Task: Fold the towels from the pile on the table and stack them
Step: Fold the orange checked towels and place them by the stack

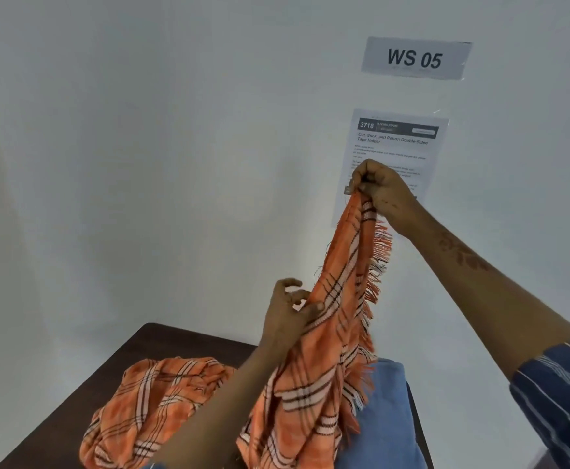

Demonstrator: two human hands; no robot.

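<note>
Head view, single frame. Right hand point(381, 189) is raised high in front of the white wall point(141, 147), its fingers point(361, 187) curled together and pinching the top corner of an orange plaid fringed cloth towel point(331, 333). The towel hangs down from that grip in a long bunched drape, fringe point(375, 265) along its right edge, lower end reaching down to the dark brown tabletop point(114, 367).

Left hand point(288, 313) is lower, at the towel's left edge about midway down. Thumb and forefinger pinch the edge of the fabric; the remaining fingers point(290, 284) are loosely curled and apart above it, not touching the cloth.

A second orange plaid towel, crumpled point(148, 411), lies in a heap on the tabletop to the left of the left forearm, apart from the held towel as far as visible. A light blue cloth point(385, 418) lies flat on the tabletop at right, just beside and partly behind the hanging towel; whether it is folded cannot be told.

Right forearm shows a dark blue striped sleeve point(561, 401) at the frame edge.

On the wall: a white label printed "WS 05" point(415, 59), and beneath it a printed instruction sheet point(395, 140), partly covered by the right hand.
</note>
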